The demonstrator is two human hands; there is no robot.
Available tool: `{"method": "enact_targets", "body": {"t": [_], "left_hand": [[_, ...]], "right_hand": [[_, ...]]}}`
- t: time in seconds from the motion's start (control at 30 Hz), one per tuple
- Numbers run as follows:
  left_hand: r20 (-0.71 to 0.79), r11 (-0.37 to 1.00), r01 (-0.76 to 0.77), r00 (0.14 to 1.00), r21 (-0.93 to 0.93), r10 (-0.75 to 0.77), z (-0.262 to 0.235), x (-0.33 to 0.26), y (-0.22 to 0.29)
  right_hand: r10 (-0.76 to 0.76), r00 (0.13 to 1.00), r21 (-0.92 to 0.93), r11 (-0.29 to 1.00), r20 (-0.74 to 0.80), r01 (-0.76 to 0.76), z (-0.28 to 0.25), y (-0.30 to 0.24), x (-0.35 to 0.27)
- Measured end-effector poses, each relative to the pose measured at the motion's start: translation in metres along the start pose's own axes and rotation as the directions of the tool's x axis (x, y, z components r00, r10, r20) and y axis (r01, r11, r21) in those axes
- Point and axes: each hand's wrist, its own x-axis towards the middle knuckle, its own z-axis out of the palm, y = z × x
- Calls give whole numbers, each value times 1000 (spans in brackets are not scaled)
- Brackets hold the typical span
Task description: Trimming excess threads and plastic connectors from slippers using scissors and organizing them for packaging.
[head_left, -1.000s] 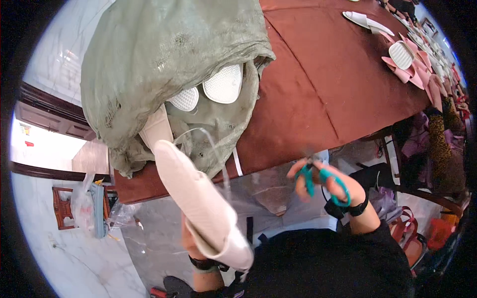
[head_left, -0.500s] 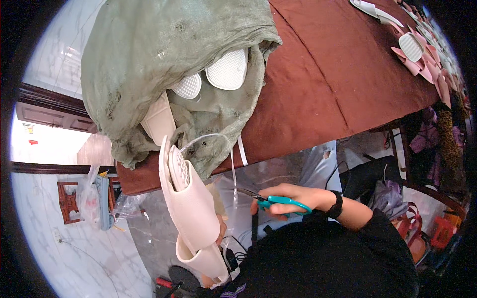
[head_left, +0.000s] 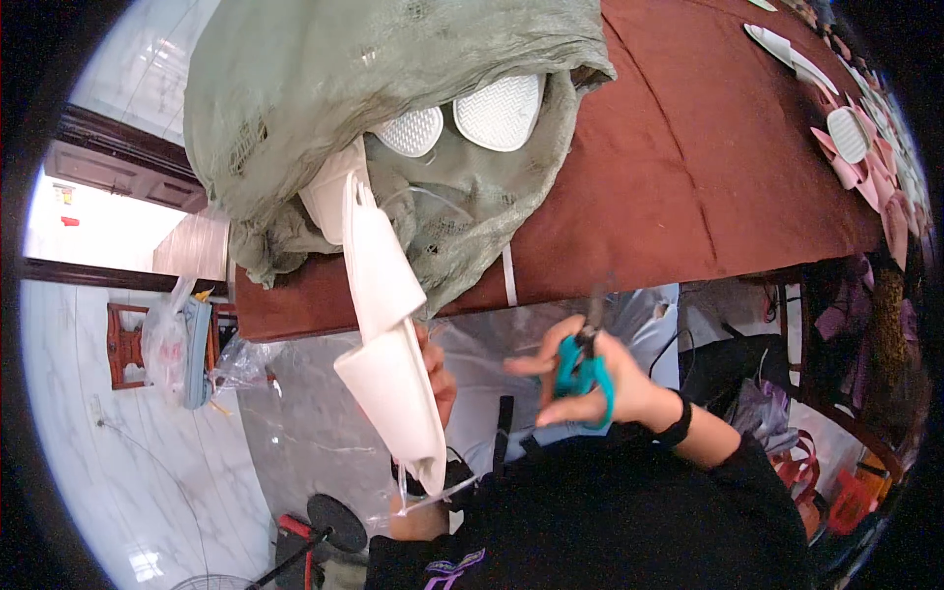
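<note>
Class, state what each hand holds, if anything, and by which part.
The left hand grips a pair of smooth cream slippers near the middle, at the side edge; the right hand holds dark-bladed scissors by their looped teal handles.

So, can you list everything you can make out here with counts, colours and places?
Tablecloth: one, brown, across the upper middle and right
Sack: one, grey-green, on the tablecloth, upper left
Slippers in sack: three showing, white and beige, at its mouth
Loose slippers: several, pink and white, far right
Held slippers: two, off-white, lower middle
Scissors: one, teal handles, right of the held slippers
Plastic bags: at least two, clear, far left
Disc: one, black, lower left
Red items: some, kind unclear, lower right
Wristband: one plainly seen, black, right wrist
Left hand: one, bare, holding slippers
Right hand: one, bare, holding scissors
</note>
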Motion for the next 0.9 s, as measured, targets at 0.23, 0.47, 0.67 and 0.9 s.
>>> {"method": "enact_targets", "body": {"t": [0.23, 0.47, 0.67, 0.9], "left_hand": [[-202, 888, -176, 938, 424, 282, -27, -33, 49], [419, -306, -309, 428, 901, 801, 21, -64, 72], [256, 212, -867, 354, 451, 900, 3, -174, 218], [-41, 69, -962, 60, 263, 997, -12, -334, 305]], "right_hand": [[93, 942, 177, 972, 322, -156, 36, 16, 1], [-26, 999, 476, 878, -42, 43, -4, 9, -6], [56, 964, 489, 868, -259, 81, -11, 29, 1], [117, 980, 43, 993, -162, -111, 14, 35, 37]]}}
